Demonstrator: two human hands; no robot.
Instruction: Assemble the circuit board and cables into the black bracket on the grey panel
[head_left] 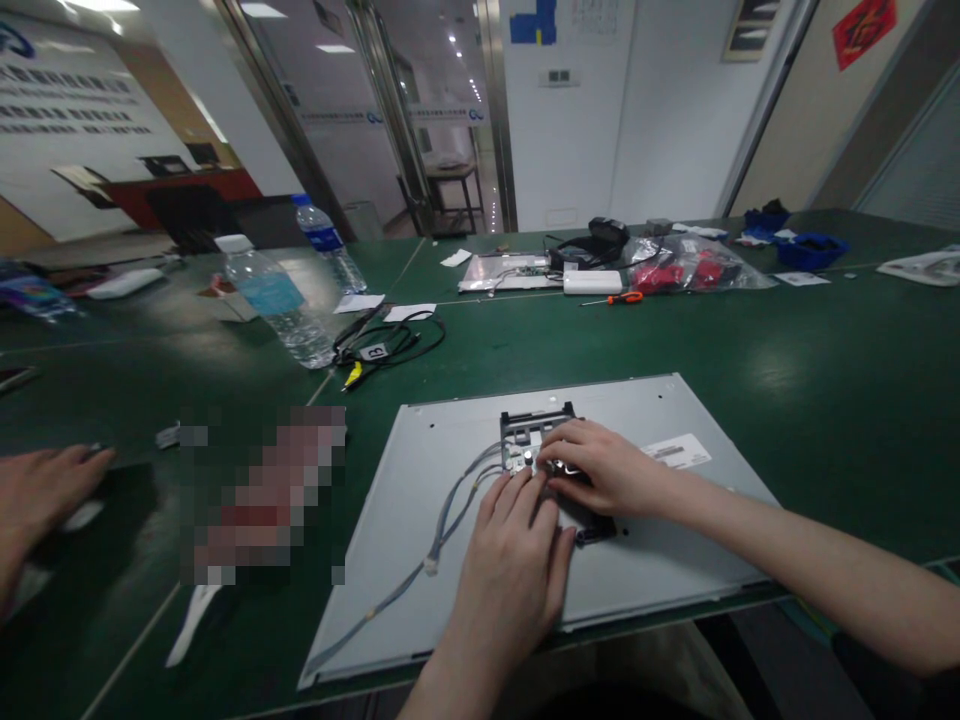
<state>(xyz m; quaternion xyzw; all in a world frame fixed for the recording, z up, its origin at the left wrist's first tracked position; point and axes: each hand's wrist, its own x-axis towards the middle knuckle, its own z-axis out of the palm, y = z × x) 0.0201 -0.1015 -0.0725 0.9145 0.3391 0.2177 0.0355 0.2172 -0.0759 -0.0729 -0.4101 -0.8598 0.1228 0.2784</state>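
A flat grey metal panel (630, 405) lies on the green table in front of me. At its middle a black plastic frame (536, 412) surrounds a small circuit board (517, 458), partly covered by my fingers. My left hand (510, 560) rests with stretched fingers, tips against the board's near edge and thumb apart. From the right comes my right hand (604, 465), its fingers bent and drawn together over the board; whatever they grip is hidden. Grey cables (439, 545) run from the board towards the panel's near left corner. A white label (679, 450) sits beside my right wrist.
Two water bottles (281, 305) and a coiled black cable (412, 345) are at the left. Another person's hand (52, 485) lies at the far left, near a blurred-out patch (270, 490). An orange-handled screwdriver (626, 298), plastic bags (694, 268) and blue trays (810, 250) stand further back.
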